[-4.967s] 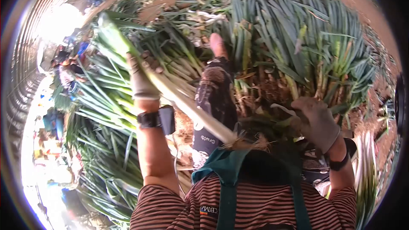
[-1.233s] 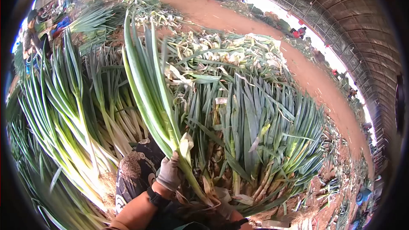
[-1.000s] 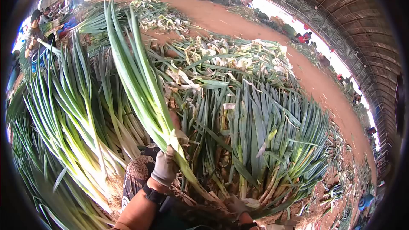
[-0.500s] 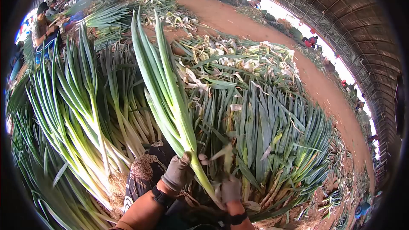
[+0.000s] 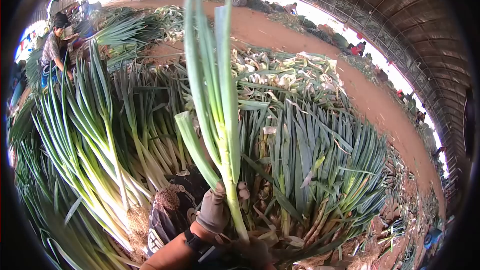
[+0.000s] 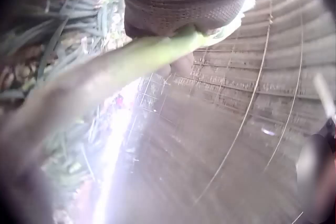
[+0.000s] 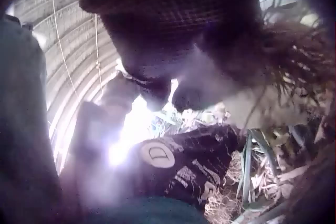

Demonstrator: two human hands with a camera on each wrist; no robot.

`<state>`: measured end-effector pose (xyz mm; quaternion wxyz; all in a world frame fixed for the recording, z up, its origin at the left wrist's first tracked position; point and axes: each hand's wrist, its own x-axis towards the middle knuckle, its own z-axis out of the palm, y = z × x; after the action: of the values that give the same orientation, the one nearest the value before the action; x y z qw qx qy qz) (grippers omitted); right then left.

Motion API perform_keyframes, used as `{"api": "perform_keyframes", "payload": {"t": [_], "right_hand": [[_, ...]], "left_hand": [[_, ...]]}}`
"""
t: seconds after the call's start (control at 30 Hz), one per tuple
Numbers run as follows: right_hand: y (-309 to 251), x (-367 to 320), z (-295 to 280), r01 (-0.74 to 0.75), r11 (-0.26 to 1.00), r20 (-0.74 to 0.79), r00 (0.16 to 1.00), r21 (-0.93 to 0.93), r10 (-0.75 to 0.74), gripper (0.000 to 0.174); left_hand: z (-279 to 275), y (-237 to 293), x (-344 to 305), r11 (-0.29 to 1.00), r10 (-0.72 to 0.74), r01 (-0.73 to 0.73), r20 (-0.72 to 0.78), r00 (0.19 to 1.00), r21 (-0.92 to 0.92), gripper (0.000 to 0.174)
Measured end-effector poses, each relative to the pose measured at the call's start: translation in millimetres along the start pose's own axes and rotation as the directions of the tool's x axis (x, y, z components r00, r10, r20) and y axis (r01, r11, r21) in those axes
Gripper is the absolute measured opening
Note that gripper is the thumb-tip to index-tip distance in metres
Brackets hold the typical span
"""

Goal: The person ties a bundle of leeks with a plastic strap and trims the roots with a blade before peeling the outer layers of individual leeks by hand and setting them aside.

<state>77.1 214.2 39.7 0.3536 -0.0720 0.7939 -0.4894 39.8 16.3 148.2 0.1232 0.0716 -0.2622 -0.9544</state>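
Note:
A large green onion (image 5: pixel 227 150) stands nearly upright in the head view, its leaves fanned out at the top and one short, blunt-ended leaf on the left. My gloved left hand (image 5: pixel 214 211) grips it just below where the leaves part. In the left wrist view the glove (image 6: pixel 189 3) wraps over the pale stalk (image 6: pixel 121 69). My gloved right hand (image 5: pixel 255 251) is lower, around the root end, in shadow. The right wrist view has that dark glove (image 7: pixel 173 29) beside stringy roots (image 7: pixel 296 64); its fingers are mostly hidden.
Peeled green onions (image 5: pixel 107 170) with roots lean at the left, beside my patterned trouser leg (image 5: pixel 175 205). A dense row of unpeeled ones (image 5: pixel 320 160) stands at the right. Stripped leaves (image 5: pixel 295 67) lie heaped behind. Another person (image 5: pixel 54 50) is at the far left.
Since half a second ago, the green onion has swung from leaning left to nearly upright. My right hand has moved down toward the root end; the pale strip blurred above it has gone from there.

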Motion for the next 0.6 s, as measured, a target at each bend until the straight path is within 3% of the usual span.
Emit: {"api": "perform_keyframes", "payload": {"t": [0.03, 0.13, 0.23, 0.27, 0.3, 0.33, 0.37, 0.43, 0.47, 0.5, 0.57, 0.6], "right_hand": [[32.5, 3.7, 9.0, 0.106, 0.986, -0.081, 0.992, 0.13, -0.096, 0.036], [6.8, -20.3, 9.3, 0.134, 0.97, -0.128, 0.986, 0.204, -0.11, 0.024], [-61.7, -54.4, -4.9, 0.165, 0.923, -0.373, 0.879, -0.347, -0.297, 0.028], [-52.8, -49.1, -13.1, 0.272, 0.873, -0.409, 0.8, -0.405, -0.439, 0.03], [-40.0, -39.1, -23.3, 0.364, 0.807, -0.437, 0.698, -0.465, -0.567, 0.032], [-28.3, -32.1, -29.0, 0.44, 0.725, -0.454, 0.575, -0.53, -0.681, 0.034], [-38.5, -35.0, -30.2, 0.437, 0.761, -0.521, 0.556, -0.479, -0.647, 0.034], [-68.7, -46.6, -34.3, 0.442, 0.815, -0.635, 0.518, -0.375, -0.573, 0.035], [-65.1, -49.4, -38.0, 0.395, 0.851, -0.621, 0.583, -0.347, -0.524, 0.038], [-65.6, -51.2, -43.7, 0.361, 0.827, -0.599, 0.571, -0.432, -0.562, 0.038], [-63.0, -58.7, -52.3, 0.269, 0.767, -0.551, 0.562, -0.583, -0.617, 0.039], [-54.0, -59.1, -53.5, 0.259, 0.74, -0.556, 0.52, -0.621, -0.648, 0.039]], "left_hand": [[3.5, -1.5, -2.9, 1.0, 0.007, -0.008, -0.035, 0.999, -0.03, 0.042], [8.9, -7.1, -5.3, 0.997, -0.077, 0.073, -0.151, 0.985, -0.037, 0.029], [-7.4, -29.8, -5.4, 0.988, -0.078, 0.097, -0.153, 0.985, 0.123, 0.025], [-10.1, -31.9, -15.4, 0.887, -0.208, 0.25, -0.148, 0.967, 0.387, 0.029], [-6.8, -29.3, -26.3, 0.694, -0.331, 0.366, -0.178, 0.927, 0.62, 0.034], [7.2, -31.6, -40.6, 0.618, -0.347, 0.349, -0.154, 0.925, 0.705, 0.034], [20.2, -35.3, -52.4, 0.538, -0.362, 0.321, -0.13, 0.923, 0.779, 0.035], [-42.9, -90.7, -78.4, 0.341, -0.361, 0.189, -0.057, 0.931, 0.921, 0.047], [-102.2, -128.1, -76.8, 0.416, -0.476, 0.227, -0.002, 0.879, 0.881, 0.067], [-104.9, -114.9, -68.0, 0.384, -0.313, 0.174, -0.049, 0.948, 0.907, 0.068], [-86.9, -76.3, -42.7, 0.296, 0.03, 0.107, -0.121, 0.992, 0.949, 0.071], [-64.2, -51.1, -29.0, 0.545, 0.066, 0.041, -0.092, 0.994, 0.838, 0.064]]}}
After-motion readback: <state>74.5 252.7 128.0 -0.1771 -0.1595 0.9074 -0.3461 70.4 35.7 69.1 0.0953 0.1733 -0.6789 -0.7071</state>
